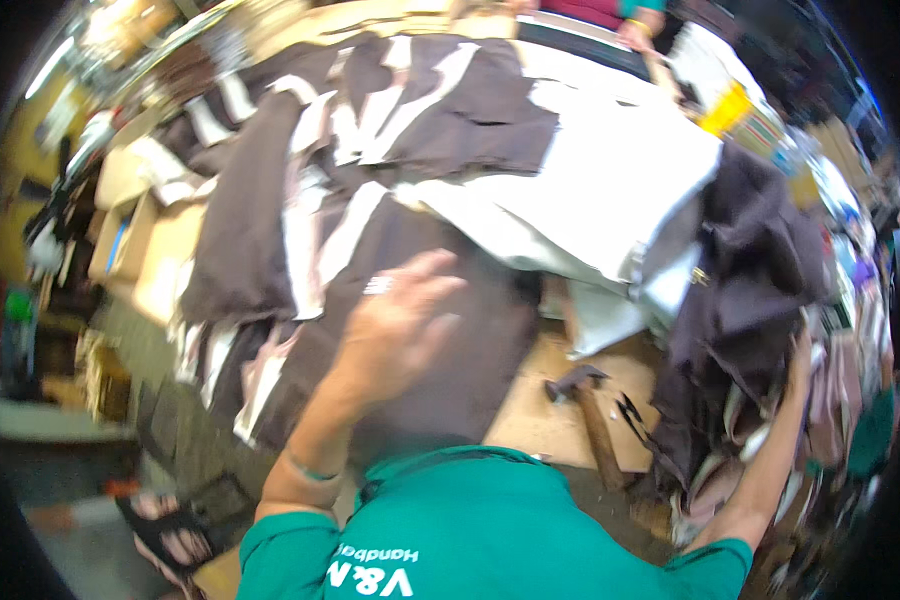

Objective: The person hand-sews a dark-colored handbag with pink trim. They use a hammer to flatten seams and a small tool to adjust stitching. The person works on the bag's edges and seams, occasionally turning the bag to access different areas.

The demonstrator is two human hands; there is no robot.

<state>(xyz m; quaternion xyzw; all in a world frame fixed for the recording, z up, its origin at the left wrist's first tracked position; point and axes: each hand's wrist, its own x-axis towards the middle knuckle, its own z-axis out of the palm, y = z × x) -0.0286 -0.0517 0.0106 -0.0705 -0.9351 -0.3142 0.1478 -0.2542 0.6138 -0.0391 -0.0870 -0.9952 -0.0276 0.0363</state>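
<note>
My left hand (400, 325) is open, its fingers apart and smeared by motion, over a flat dark brown fabric panel (470, 370) in front of me. Far to the right, my right hand (799, 358) is closed on the edge of a bunched dark brown fabric piece (760, 240); its fingertips are partly hidden. Between the two, a large white sheet (620, 180) lies across the table, with its near edge curling up. A claw hammer (598, 430) with a wooden handle and black snips (634, 418) rest beside the bunched fabric.
Brown panels with pale strips (240, 230) overlap on the left half of the table. An open cardboard box (130, 240) stands at the far left. Across the table are another person's hand (634, 38) and a yellow item (727, 108). Fabric heaps (835, 400) crowd the right side.
</note>
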